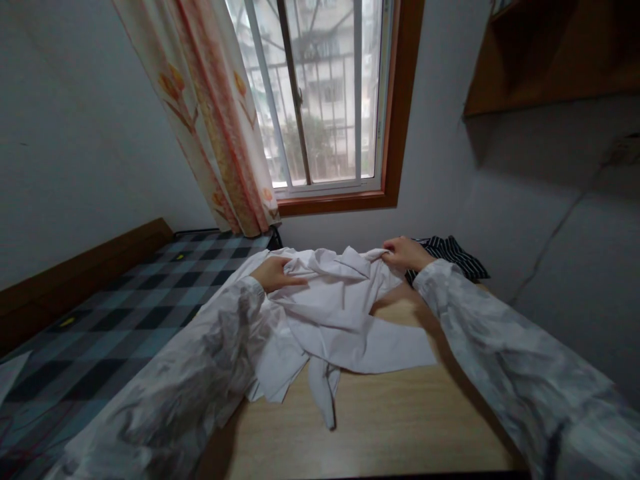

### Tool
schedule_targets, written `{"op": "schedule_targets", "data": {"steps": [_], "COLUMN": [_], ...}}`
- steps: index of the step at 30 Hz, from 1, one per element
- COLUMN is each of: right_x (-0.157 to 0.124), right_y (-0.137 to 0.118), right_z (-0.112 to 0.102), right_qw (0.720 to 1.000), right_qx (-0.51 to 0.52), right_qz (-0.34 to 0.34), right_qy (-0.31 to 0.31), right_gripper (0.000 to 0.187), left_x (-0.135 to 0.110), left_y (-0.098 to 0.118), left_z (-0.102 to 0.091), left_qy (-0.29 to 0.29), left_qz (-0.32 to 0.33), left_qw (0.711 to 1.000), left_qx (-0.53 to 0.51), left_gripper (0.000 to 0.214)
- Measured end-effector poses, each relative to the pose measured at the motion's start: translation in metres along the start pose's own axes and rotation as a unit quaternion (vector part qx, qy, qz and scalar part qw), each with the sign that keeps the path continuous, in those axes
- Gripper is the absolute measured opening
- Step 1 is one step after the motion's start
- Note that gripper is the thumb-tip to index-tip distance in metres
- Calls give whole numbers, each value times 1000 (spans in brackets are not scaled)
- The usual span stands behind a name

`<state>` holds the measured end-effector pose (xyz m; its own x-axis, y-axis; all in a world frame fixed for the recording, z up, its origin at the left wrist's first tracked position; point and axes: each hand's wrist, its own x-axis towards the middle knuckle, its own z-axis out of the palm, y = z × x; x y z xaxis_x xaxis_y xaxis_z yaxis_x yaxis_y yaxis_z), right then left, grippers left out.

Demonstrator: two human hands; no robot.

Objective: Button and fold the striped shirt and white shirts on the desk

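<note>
A small room with grey walls framed the scene in the head view: a barred window (320,93) in a wooden frame, a floral curtain (215,113) drawn to its left side, and a wooden shelf (550,60) high on the right wall. A pale wooden desk (380,420) stood below the window, its left edge against a bed under a blue checked cover (100,320).

A crumpled white shirt (340,313) lay across the far half of the desk, 1 loose strip trailing toward the near edge. The left hand (276,273) rested on the shirt's far left part, fingers laid loosely over the folds, apparently pinning the cloth so it would not slide. The right hand (406,253) pinched a bunched edge of the shirt near the far right corner, fingers closed on the fabric, as if to draw it taut. A dark striped garment (453,257) sat just behind that hand, at the far right corner of the desk.
</note>
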<state>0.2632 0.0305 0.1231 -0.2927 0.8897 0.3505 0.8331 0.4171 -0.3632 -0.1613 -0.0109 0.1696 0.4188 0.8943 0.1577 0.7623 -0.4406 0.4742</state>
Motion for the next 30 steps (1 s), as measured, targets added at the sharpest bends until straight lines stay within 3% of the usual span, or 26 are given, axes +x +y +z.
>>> {"op": "schedule_targets", "data": {"steps": [4, 9, 13, 17, 19, 22, 25, 27, 30], "right_x": [1, -1, -10, -22, -27, -30, -31, -32, -35], "right_y": [4, 27, 61, 92, 103, 112, 111, 108, 104], "right_z": [-33, -56, -67, -76, -78, -76, -66, -59, -54], "right_qw": [987, 983, 987, 948, 933, 946, 965, 970, 973], "right_qx": [-147, -134, -29, 62, 88, 119, 145, 152, 152], "right_qz": [55, 121, 130, 173, 194, 205, 179, 161, 114], "right_qy": [-14, -44, 87, 260, 289, 219, 122, 105, 129], "right_gripper": [20, 22, 32, 46, 46, 34, 24, 24, 32], "left_x": [21, 40, 41, 37, 31, 22, 19, 25, 45], "left_y": [5, -8, -33, -62, -71, -71, -54, -36, -12], "left_z": [-9, -22, -39, -51, -48, -24, 20, 54, 100], "left_qy": [-5, 57, 161, 216, 221, 183, 93, 63, 43], "left_qz": [6, -58, -141, -228, -244, -170, -8, 82, 142], "left_qw": [996, 983, 962, 949, 943, 968, 993, 988, 977], "left_qx": [83, 162, 167, -1, -50, -12, 66, 116, 153], "left_gripper": [24, 17, 7, 8, 11, 14, 39, 50, 50]}}
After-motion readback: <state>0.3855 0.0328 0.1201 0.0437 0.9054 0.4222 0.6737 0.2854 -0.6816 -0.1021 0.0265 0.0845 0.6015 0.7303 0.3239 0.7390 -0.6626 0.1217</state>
